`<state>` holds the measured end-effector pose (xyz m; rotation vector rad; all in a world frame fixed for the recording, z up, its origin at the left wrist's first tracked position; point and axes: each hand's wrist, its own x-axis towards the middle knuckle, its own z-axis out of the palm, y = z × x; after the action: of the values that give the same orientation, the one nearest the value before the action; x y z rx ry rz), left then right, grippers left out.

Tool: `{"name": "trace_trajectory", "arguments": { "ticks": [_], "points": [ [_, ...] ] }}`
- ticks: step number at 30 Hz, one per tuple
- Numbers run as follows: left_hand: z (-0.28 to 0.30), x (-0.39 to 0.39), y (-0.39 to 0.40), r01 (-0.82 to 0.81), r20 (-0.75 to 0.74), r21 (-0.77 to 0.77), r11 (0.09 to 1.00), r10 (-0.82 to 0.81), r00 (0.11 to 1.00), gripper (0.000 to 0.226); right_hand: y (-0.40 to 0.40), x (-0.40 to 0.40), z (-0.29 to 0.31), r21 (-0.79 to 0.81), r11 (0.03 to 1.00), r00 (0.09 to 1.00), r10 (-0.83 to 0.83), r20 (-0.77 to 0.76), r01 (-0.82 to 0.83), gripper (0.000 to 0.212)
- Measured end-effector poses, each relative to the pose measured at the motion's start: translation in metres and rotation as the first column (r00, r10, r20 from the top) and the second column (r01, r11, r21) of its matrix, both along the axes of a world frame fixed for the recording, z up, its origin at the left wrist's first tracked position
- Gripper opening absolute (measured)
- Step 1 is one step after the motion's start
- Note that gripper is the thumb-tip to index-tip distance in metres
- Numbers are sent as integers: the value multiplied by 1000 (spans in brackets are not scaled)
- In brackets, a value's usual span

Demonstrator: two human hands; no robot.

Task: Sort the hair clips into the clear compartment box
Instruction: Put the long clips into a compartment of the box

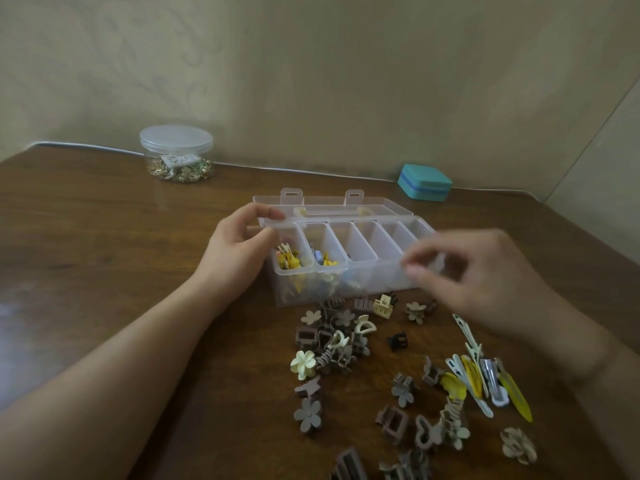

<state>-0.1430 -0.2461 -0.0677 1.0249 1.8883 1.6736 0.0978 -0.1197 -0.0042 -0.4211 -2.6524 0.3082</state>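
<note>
- The brown wood-grain worktop (104, 244) carries everything, set against a pale wall.
- The clear plastic compartment box (360, 252) sits at the middle of the worktop, its hinged lid (332, 204) laid open behind it; its two leftmost compartments hold small yellow and blue clips, and the others look bare.
- The left hand (239, 251) rests at the box's left end, its fingers (273, 213) and thumb pinching the rim at the far-left corner.
- The right hand (485, 271) hovers over the box's right end, blurred; its fingers (415, 258) are drawn together in a pinch, but whether they grip anything I cannot tell.
- A heap of small brown, grey and cream claw hair clips (332, 341), many flower-shaped, lies just in front of the box and spreads toward the near edge.
- A bunch of long yellow, white and silver snap clips (481, 379) lies to the right of the heap, beneath the right wrist.
- A round clear lidded jar of gold trinkets (176, 154) stands far left by the wall.
- A small teal zip case (424, 182) sits far right behind the box.
</note>
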Motion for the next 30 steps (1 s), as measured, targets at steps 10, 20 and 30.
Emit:
{"name": "trace_trajectory", "arguments": {
  "ticks": [10,20,30],
  "points": [
    [1,3,0,-18,2,13,1000,18,1000,29,-6,70,-34,-87,988,925,-89,370,130,11],
    [1,2,1,-8,11,3,1000,8,1000,29,15,12,8,-555,827,995,-94,25,92,25],
    [1,0,0,2,7,8,1000,-2,1000,29,27,-95,-3,-120,974,977,-180,111,193,18]
  ]
}}
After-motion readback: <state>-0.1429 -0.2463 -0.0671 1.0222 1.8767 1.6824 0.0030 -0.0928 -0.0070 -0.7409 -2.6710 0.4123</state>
